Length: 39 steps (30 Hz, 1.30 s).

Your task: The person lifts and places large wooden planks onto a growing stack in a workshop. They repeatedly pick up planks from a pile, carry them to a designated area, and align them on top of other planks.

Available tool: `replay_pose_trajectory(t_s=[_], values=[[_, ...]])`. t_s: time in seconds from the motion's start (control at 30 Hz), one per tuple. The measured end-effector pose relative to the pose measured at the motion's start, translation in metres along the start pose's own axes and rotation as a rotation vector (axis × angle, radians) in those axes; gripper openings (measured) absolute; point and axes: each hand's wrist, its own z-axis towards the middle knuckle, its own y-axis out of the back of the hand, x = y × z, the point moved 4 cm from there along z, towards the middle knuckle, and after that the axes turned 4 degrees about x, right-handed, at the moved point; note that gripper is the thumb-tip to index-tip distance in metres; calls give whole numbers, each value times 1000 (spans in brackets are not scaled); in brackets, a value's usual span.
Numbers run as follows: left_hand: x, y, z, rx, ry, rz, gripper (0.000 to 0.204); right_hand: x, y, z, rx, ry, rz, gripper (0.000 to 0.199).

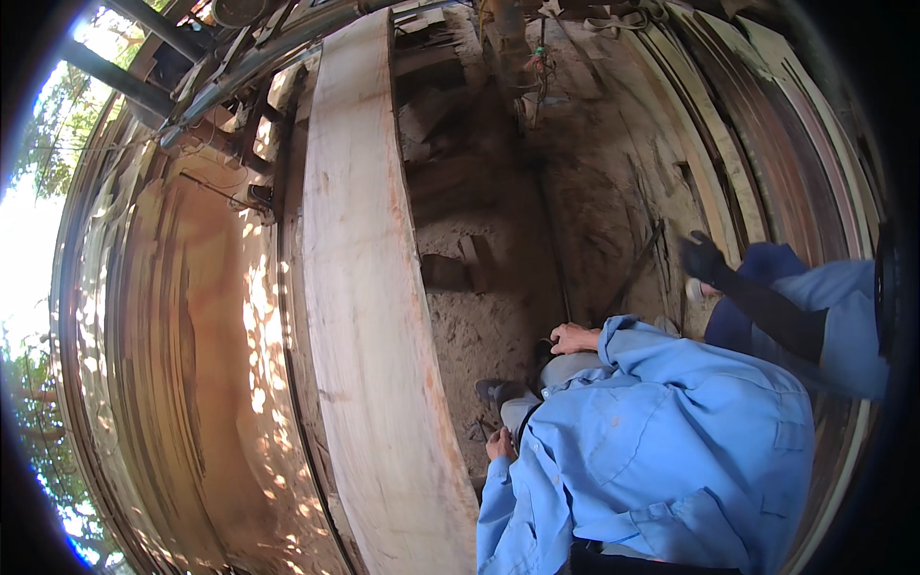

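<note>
Daylight is pouring in from the far left, where sky and leaves are blowing out to white glare, and dappled sun spots are falling across the reddish boards (220,316) beside the pale plank (369,287). The sawdust floor (489,316) is sitting in dim shade. Straight edges are bending hard toward the dark rim, and the left side is smearing with blur.
</note>
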Motion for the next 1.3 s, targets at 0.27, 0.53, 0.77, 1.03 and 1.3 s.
replay_pose_trajectory(t_s=[0.27,0.53,0.77,1.03,1.3], values=[[-21,1,-6,26,1,-57,39,-3,7,3,-13,-3,58,50],[-28,-1,-8,20,-16,-47,39,-5,10,4,-21,-8,19,52],[-20,-3,-1,19,-22,-22,41,-4,13,3,7,-28,34,54],[-13,-5,3,1,-1,-43,42,0,18,-4,22,-46,112,48],[-9,-7,7,24,-19,-1,43,-6,15,-1,-19,-15,56,47]])
